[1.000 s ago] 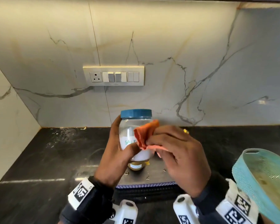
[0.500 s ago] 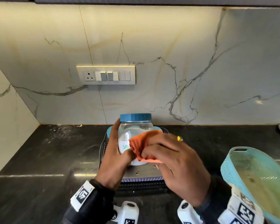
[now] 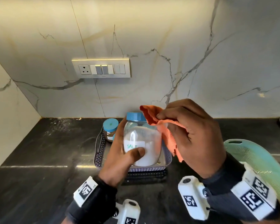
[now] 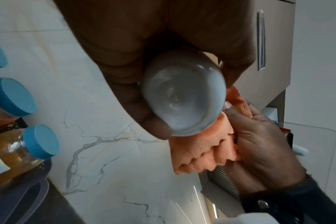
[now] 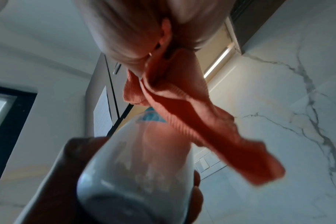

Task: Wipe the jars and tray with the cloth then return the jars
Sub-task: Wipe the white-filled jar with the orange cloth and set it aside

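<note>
Left hand [image 3: 120, 156] grips the salt jar [image 3: 142, 141]; right hand [image 3: 196, 139] pinches the orange cloth [image 3: 158, 122] against it.

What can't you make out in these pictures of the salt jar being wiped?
- Head view: the left hand's thumb covers the end of the handwritten label on the blue-lidded glass salt jar.
- Head view: that jar and hand hide most of the dark perforated plastic tray; how many jars stand in it is unclear.
- Right wrist view: the orange ribbed cloth covers the jar lid, and motion blurs it.
- Head view: the frame edge cuts off the teal plastic basket.
</note>
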The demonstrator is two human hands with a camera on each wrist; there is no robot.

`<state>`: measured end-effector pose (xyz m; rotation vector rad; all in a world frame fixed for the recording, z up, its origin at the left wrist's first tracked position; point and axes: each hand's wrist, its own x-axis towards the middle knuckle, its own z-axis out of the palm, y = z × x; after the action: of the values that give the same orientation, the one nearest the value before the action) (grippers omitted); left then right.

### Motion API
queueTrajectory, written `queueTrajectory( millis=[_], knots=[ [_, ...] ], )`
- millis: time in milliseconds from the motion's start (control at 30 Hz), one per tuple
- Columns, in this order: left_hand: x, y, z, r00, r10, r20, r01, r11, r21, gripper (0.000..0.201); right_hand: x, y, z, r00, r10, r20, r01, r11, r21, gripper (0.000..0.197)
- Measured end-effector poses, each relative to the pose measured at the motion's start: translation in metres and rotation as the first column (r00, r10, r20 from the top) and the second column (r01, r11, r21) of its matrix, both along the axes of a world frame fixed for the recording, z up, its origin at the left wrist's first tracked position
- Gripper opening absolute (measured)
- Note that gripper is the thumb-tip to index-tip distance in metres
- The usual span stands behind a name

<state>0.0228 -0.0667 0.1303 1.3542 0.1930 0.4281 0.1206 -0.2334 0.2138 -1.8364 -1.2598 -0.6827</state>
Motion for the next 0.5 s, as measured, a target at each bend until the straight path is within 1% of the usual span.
queueTrajectory(
  millis=[133,200,267,300,367,433,500],
  knots=[
    [0.009,-0.002,0.009,0.999,0.030,0.045,-0.028,0.999,-0.029,0.101,-0.014,0.001,-0.014,0.998,0.066,-0.011,-0.067,0.994,-0.086,0.020],
    [0.011,-0.002,0.011,0.997,0.042,0.071,-0.037,0.997,-0.068,0.091,-0.027,-0.005,-0.029,0.994,0.105,-0.005,-0.105,0.985,-0.135,0.024],
    [0.010,-0.003,0.011,0.997,0.000,0.083,0.009,0.995,-0.098,0.080,-0.032,-0.009,-0.038,0.990,0.138,0.017,-0.133,0.976,-0.170,0.028],
    [0.009,-0.003,0.010,0.996,-0.019,0.090,0.031,0.991,-0.130,0.079,-0.028,-0.008,-0.038,0.990,0.141,0.020,-0.136,0.978,-0.159,0.024],
    [0.008,-0.005,0.007,0.993,-0.058,0.099,0.076,0.978,-0.192,0.085,-0.011,-0.001,-0.025,0.996,0.091,0.009,-0.090,0.992,-0.093,0.017],
    [0.010,-0.007,0.005,0.991,-0.071,0.109,0.094,0.970,-0.223,0.087,0.008,0.008,-0.006,1.000,0.017,-0.026,-0.018,0.999,-0.030,0.016],
    [0.011,-0.006,0.006,0.988,-0.058,0.146,0.095,0.961,-0.261,0.091,0.013,0.013,0.003,1.000,-0.001,-0.023,0.001,1.000,-0.012,0.015]
  ],
)
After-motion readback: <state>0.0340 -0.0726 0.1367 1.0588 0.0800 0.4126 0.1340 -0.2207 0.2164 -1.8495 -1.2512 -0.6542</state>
